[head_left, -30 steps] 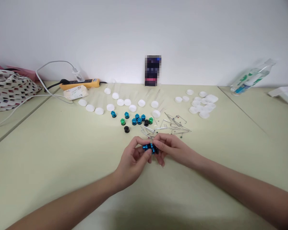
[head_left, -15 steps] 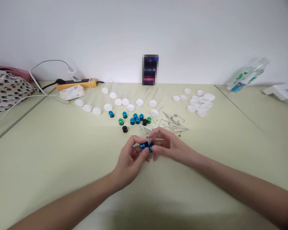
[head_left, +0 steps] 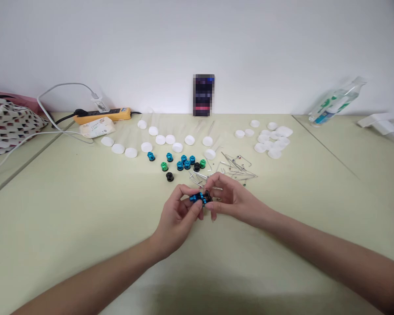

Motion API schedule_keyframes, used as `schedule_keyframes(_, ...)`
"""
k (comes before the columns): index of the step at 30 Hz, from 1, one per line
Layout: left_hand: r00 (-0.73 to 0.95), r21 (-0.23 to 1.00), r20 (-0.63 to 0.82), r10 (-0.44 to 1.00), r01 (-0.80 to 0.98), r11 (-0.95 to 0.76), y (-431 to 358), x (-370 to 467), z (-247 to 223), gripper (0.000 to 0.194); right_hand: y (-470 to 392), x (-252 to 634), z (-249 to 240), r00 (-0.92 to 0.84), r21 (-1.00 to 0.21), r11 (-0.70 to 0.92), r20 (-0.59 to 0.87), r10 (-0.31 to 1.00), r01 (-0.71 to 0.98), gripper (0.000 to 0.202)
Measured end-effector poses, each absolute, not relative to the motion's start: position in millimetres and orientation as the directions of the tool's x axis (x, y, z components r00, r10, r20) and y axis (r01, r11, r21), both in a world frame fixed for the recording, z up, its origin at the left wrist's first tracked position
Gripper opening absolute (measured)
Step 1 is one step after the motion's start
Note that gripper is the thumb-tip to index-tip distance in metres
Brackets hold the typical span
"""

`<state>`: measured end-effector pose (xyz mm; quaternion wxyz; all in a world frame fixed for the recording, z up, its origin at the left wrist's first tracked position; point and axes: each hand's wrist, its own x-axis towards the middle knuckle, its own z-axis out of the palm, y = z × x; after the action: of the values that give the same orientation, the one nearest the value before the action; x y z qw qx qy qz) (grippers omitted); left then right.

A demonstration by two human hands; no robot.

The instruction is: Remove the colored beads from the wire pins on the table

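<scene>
Between thumb and fingers my left hand (head_left: 179,214) grips a small blue and black metal part (head_left: 196,198) above the table. My right hand (head_left: 230,199) pinches the black end of the same part from the right, its fingertips close to those of my left hand. Beyond my hands stand several small blue parts (head_left: 180,165), green ones (head_left: 164,166) and black ones (head_left: 170,176). Thin bent metal rods (head_left: 239,168) lie in a loose pile just behind my right hand.
Clear tubes with white caps (head_left: 131,152) lie behind the small parts. Loose white caps (head_left: 275,153) are at the right. A phone (head_left: 204,95) leans on the wall. Also there are a power strip (head_left: 101,115), a packet (head_left: 96,127), a patterned bag (head_left: 13,127) and a bottle (head_left: 336,103).
The blue and black part has turned slightly in my hands, and more of its black end shows. The whole view has shifted a little.
</scene>
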<state>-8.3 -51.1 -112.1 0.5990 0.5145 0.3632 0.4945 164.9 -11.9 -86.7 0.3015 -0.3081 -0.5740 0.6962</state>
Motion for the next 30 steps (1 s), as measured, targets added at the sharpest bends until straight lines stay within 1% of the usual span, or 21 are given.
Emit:
schedule_keyframes(4,0.252,0.977,0.075,0.965,-0.213,-0.021,-51.0,-9.0,-112.1,0.012,-12.0,164.2,-85.5,-0.674,-0.972,-0.237,-0.171,0.719,-0.006,0.026)
schedule_keyframes(7,0.247,0.979,0.069,0.967,-0.203,-0.018,-50.5,-9.3,-112.0,0.012,-12.1,164.2,-84.2,-0.652,-0.981,-0.190,-0.125,0.748,-0.030,0.025)
schedule_keyframes(9,0.241,0.978,0.070,0.968,-0.206,-0.019,-49.9,-9.2,-112.1,0.013,-12.0,164.4,-84.3,-0.619,-0.981,-0.185,-0.112,0.778,-0.054,0.030)
schedule_keyframes(13,0.244,0.979,0.071,0.967,-0.203,-0.020,-48.9,-8.7,-112.1,0.013,-10.9,165.4,-85.6,-0.653,-0.969,-0.246,-0.186,0.734,-0.001,0.025)
schedule_keyframes(15,0.241,0.979,0.069,0.968,-0.201,-0.020,-49.0,-8.7,-112.0,0.012,-10.2,166.4,-85.4,-0.642,-0.977,-0.212,-0.153,0.751,-0.015,0.025)
schedule_keyframes(17,0.236,0.979,0.068,0.969,-0.205,-0.018,-49.6,-9.0,-112.1,0.012,-9.8,167.1,-84.8,-0.612,-0.979,-0.199,-0.139,0.778,-0.031,0.032)
schedule_keyframes(20,0.242,0.978,0.065,0.968,-0.208,-0.014,-50.4,-9.3,-112.6,0.013,-10.2,167.1,-84.9,-0.664,-0.959,-0.284,-0.213,0.716,0.000,0.026)
schedule_keyframes(22,0.240,0.978,0.060,0.969,-0.209,-0.009,-50.2,-9.2,-112.9,0.014,-10.7,166.8,-85.7,-0.686,-0.954,-0.299,-0.202,0.699,-0.023,0.024)
schedule_keyframes(25,0.230,0.976,0.055,0.972,-0.217,-0.004,-49.5,-8.5,-112.8,0.015,-10.8,166.5,-88.0,-0.641,-0.957,-0.271,-0.143,0.754,-0.106,0.035)
schedule_keyframes(28,0.240,0.976,0.061,0.969,-0.216,-0.008,-49.4,-8.1,-112.4,0.015,-10.3,167.0,-90.4,-0.680,-0.937,-0.340,-0.201,0.705,-0.076,0.026)
schedule_keyframes(30,0.243,0.976,0.061,0.968,-0.216,-0.008,-49.7,-8.2,-112.5,0.015,-10.3,167.4,-90.5,-0.704,-0.936,-0.346,-0.204,0.681,-0.064,0.024)
